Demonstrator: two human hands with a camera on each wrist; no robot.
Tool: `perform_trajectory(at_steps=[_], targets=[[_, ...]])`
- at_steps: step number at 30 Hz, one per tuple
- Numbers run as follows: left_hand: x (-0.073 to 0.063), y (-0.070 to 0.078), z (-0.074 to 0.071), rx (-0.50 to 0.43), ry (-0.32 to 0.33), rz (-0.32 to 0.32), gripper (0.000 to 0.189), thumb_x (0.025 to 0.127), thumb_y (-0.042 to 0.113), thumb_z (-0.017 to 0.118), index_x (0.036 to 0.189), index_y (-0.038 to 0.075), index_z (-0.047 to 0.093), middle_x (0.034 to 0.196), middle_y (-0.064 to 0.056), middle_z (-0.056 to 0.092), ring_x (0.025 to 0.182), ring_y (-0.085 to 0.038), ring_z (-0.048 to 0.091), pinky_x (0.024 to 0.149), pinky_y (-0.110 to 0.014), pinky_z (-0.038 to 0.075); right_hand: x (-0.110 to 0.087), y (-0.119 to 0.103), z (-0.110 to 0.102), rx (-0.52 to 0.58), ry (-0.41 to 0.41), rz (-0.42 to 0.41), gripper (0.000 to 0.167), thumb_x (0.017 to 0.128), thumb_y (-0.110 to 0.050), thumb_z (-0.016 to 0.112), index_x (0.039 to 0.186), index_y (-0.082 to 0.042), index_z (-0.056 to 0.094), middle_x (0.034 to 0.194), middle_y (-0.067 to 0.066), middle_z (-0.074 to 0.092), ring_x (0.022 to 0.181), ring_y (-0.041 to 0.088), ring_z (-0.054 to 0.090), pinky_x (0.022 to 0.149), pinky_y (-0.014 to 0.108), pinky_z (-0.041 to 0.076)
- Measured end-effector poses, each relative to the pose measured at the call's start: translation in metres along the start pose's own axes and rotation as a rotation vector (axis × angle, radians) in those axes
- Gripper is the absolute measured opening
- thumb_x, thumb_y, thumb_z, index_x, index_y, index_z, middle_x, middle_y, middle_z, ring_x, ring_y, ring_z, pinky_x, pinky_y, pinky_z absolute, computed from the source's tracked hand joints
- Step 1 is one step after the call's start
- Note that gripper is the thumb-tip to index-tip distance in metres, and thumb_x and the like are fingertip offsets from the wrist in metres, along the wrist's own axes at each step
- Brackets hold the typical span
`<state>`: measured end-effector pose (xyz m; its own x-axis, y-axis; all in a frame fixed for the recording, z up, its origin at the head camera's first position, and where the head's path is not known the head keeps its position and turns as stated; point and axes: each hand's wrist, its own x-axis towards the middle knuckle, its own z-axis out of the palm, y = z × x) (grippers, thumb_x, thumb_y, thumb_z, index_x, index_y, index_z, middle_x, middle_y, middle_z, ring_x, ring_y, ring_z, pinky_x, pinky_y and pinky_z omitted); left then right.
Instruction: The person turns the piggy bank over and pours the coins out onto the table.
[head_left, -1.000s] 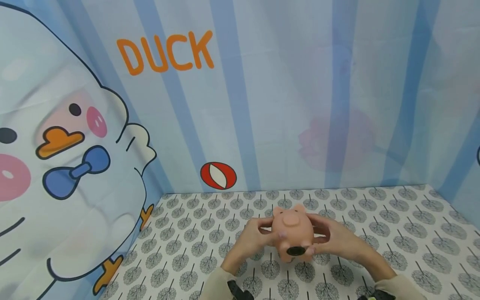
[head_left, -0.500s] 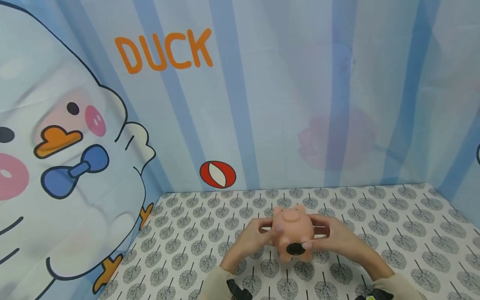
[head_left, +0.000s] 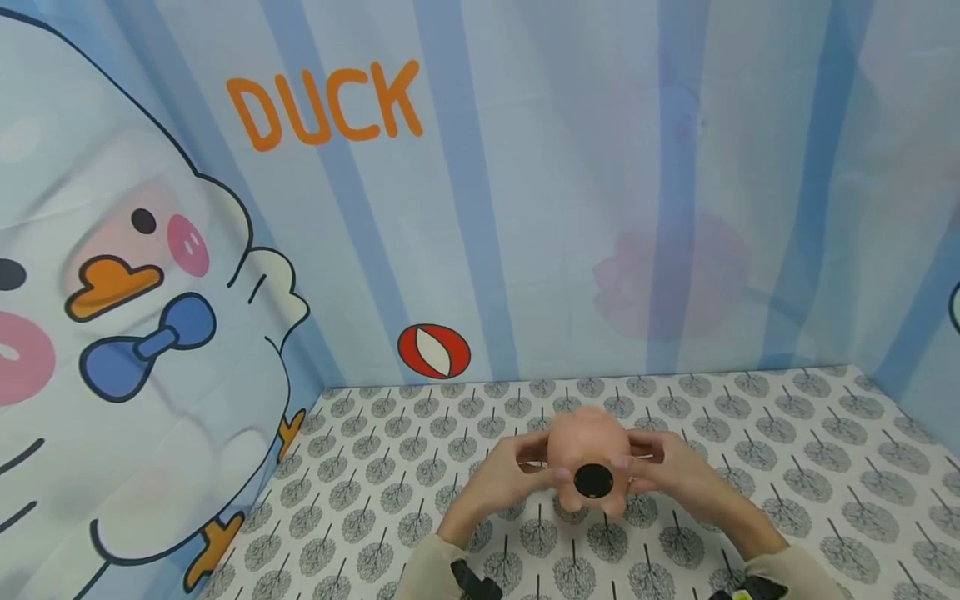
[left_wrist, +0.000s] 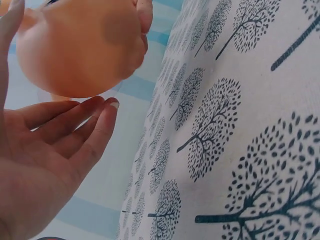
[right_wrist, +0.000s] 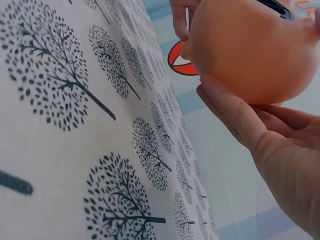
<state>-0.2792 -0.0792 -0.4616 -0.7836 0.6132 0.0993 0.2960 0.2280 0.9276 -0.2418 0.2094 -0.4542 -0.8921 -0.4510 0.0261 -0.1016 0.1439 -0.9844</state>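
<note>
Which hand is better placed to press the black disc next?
Right hand, probably: its thumb seems at the edge of the black disc, though the left hand is nearly as close.

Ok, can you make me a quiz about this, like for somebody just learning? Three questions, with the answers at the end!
1. Pick one: what holds the pink figure?
A) the left hand alone
B) the right hand alone
C) both hands together

2. True or false: the black disc on the pink figure faces the head camera.

3. Fill the gap: the orange word on the backdrop is ____.

Key:
1. C, one hand grips it on each side
2. True
3. DUCK
</note>
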Motion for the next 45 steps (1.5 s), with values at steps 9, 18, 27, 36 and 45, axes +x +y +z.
perform_trajectory(at_steps=[9, 18, 27, 36, 45], targets=[[-0.001, -0.001, 0.004, -0.106, -0.026, -0.011, 0.059, 0.095, 0.044, 0.078, 0.146, 0.021, 0.062, 0.136, -0.005, 0.073, 0.117, -0.012, 0.073, 0.102, -0.027, 0.061, -0.001, -0.002, -0.001, 0.064, -0.03, 0.007, 0.067, 0.11, -0.028, 0.055, 0.156, 0.016, 0.033, 0.143, 0.027, 0.06, 0.114, 0.017, 0.072, 0.095, 0.039, 0.066], [-0.001, -0.002, 0.01, -0.195, 0.018, -0.051, 0.052, 0.096, 0.039, 0.078, 0.143, 0.021, 0.066, 0.134, -0.007, 0.074, 0.12, -0.018, 0.074, 0.101, -0.03, 0.063, 0.0, -0.004, -0.001, 0.038, -0.051, 0.038, 0.069, 0.111, -0.032, 0.052, 0.157, 0.015, 0.032, 0.145, 0.035, 0.056, 0.119, 0.027, 0.071, 0.094, 0.039, 0.066], [0.0, -0.005, 0.013, -0.183, 0.092, -0.087, 0.041, 0.094, 0.042, 0.078, 0.129, 0.02, 0.076, 0.122, -0.005, 0.079, 0.109, -0.017, 0.077, 0.094, -0.032, 0.064, 0.0, -0.006, 0.002, -0.2, 0.129, 0.039, 0.066, 0.109, -0.038, 0.059, 0.159, 0.0, 0.04, 0.162, 0.031, 0.042, 0.143, 0.052, 0.051, 0.103, 0.051, 0.061], [0.005, -0.005, 0.013, -0.201, 0.13, -0.108, 0.047, 0.094, 0.042, 0.077, 0.13, 0.011, 0.075, 0.12, -0.012, 0.079, 0.102, -0.015, 0.078, 0.089, -0.031, 0.066, -0.005, -0.009, -0.002, -0.281, 0.097, -0.173, 0.073, 0.1, -0.021, 0.074, 0.161, -0.004, 0.037, 0.164, 0.03, 0.038, 0.141, 0.056, 0.05, 0.109, 0.054, 0.057], [0.003, 0.0, 0.009, -0.285, 0.101, -0.148, 0.054, 0.099, 0.044, 0.071, 0.134, 0.003, 0.07, 0.117, -0.016, 0.079, 0.091, -0.009, 0.078, 0.089, -0.031, 0.067, -0.003, -0.004, 0.005, -0.326, 0.072, -0.205, 0.117, 0.08, -0.025, 0.094, 0.169, -0.025, 0.02, 0.172, 0.027, 0.023, 0.144, 0.062, 0.041, 0.108, 0.068, 0.052]])
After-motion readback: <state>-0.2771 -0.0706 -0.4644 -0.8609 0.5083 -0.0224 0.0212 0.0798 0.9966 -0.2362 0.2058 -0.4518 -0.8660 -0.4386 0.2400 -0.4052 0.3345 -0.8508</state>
